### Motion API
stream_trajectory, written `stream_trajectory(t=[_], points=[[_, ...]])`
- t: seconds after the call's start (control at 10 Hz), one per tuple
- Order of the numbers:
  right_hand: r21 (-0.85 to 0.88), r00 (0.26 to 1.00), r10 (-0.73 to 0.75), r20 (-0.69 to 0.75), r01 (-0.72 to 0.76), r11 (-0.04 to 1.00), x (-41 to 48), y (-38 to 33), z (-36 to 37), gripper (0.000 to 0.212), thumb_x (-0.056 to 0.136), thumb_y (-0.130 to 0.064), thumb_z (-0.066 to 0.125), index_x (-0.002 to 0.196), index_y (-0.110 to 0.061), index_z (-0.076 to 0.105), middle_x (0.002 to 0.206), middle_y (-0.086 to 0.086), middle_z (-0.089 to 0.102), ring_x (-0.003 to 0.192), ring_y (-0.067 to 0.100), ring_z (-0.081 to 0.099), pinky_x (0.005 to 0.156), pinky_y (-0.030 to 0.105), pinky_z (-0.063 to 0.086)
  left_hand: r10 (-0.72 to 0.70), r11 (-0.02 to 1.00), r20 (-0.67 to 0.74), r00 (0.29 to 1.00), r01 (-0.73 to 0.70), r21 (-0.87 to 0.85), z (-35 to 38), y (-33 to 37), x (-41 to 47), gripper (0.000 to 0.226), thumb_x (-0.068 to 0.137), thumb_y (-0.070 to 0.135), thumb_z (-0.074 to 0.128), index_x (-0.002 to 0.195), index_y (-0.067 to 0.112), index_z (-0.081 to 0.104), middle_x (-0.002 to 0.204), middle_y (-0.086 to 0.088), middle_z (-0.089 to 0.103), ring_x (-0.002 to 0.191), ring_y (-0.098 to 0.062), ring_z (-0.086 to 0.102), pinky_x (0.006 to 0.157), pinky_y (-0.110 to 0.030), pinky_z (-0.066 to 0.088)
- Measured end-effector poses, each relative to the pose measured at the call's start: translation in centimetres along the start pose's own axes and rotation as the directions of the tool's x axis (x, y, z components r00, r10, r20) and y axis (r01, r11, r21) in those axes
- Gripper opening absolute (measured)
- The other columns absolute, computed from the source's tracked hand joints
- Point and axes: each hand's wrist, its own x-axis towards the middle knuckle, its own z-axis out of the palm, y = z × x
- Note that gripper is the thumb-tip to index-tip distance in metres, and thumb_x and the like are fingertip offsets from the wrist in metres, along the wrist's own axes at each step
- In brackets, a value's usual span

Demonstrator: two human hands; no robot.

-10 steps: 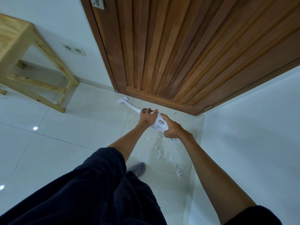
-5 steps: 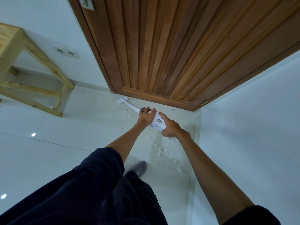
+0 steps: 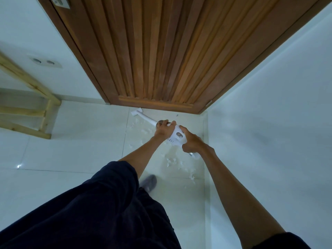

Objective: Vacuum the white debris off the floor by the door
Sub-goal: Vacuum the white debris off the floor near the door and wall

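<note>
At the foot of the door (image 3: 179, 51), both hands grip a white vacuum (image 3: 177, 134) over scattered debris.

Left of the door, a wooden stool (image 3: 36, 108) stands on the tiled floor (image 3: 71, 150), with a wall socket (image 3: 45, 62) above it. The vacuum's flat nozzle (image 3: 136, 112) rests on the floor just below the door's bottom edge, toward its left side. The left hand (image 3: 164, 129) is wrapped around the vacuum's front barrel; the right hand (image 3: 191, 142) is clamped on the handle behind it, the two close together. White debris (image 3: 172, 161) lies on the floor beneath and right of the hands, near the wall (image 3: 269, 123) on the door's right. A grey slipper (image 3: 150, 182) shows below.
</note>
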Motion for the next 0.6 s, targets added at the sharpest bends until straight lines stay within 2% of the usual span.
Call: stream_trajectory(t=[0.1,0.2,0.3,0.4,0.5,0.6], points=[[0.01,0.999,0.044,0.013,-0.044,0.999,-0.6,0.9,0.2,0.089,0.084,-0.009,0.06,0.154,-0.032,0.01,0.14,0.002,0.044,0.124,0.03,0.047,0.089,0.032,0.042,0.112,0.968,-0.014,0.994,-0.106,0.227,1.3,-0.1,0.1,0.054,0.09,0.041,0.049,0.138,0.016,0.047,0.148,-0.012,0.042,0.141,-0.034,0.031,0.118,-0.044,0.03],[0.03,0.999,0.04,0.003,-0.04,0.999,-1.2,1.9,0.3,0.092,0.083,-0.009,0.06,0.154,-0.036,0.007,0.146,0.005,0.042,0.128,0.032,0.046,0.095,0.035,0.043,0.098,0.984,-0.025,0.995,-0.093,0.153,2.2,0.6,-1.1,0.064,0.089,0.052,0.043,0.143,0.017,0.046,0.154,-0.006,0.037,0.144,-0.028,0.031,0.119,-0.045,0.028],[0.044,0.998,0.054,0.011,-0.055,0.998,-1.5,2.6,0.3,0.092,0.084,-0.008,0.059,0.154,-0.036,0.007,0.149,0.006,0.039,0.129,0.032,0.045,0.098,0.036,0.043,0.093,0.976,0.0,0.996,-0.092,0.197,2.8,0.6,-0.9,0.074,0.08,0.059,0.039,0.143,0.02,0.045,0.155,-0.007,0.035,0.143,-0.029,0.031,0.118,-0.048,0.031],[0.079,0.997,0.072,0.008,-0.073,0.994,-1.3,2.4,0.0,0.081,0.086,-0.005,0.059,0.154,-0.026,0.02,0.145,0.007,0.044,0.127,0.029,0.047,0.096,0.033,0.042,0.087,0.983,-0.036,0.996,-0.08,0.168,2.9,0.4,-0.6,0.081,0.075,0.064,0.038,0.143,0.021,0.046,0.155,-0.006,0.035,0.142,-0.029,0.033,0.118,-0.05,0.03],[0.087,0.998,0.063,0.007,-0.064,0.994,-1.4,1.5,0.0,0.078,0.086,-0.002,0.06,0.153,-0.021,0.024,0.142,0.01,0.047,0.126,0.03,0.049,0.1,0.034,0.043,0.045,0.992,-0.077,0.996,-0.035,0.122,2.4,0.2,-0.1,0.099,0.055,0.071,0.031,0.138,0.02,0.05,0.15,-0.008,0.038,0.135,-0.032,0.043,0.113,-0.053,0.037],[0.123,1.0,-0.003,-0.028,0.006,0.992,-1.6,0.5,0.4,0.095,0.078,-0.002,0.059,0.154,-0.035,0.013,0.14,0.014,0.05,0.121,0.036,0.054,0.1,0.042,0.047,0.04,0.994,-0.094,0.995,-0.03,0.105,1.4,-0.3,0.5,0.094,0.057,0.069,0.033,0.135,0.021,0.052,0.147,-0.008,0.041,0.129,-0.033,0.048,0.111,-0.053,0.04]])
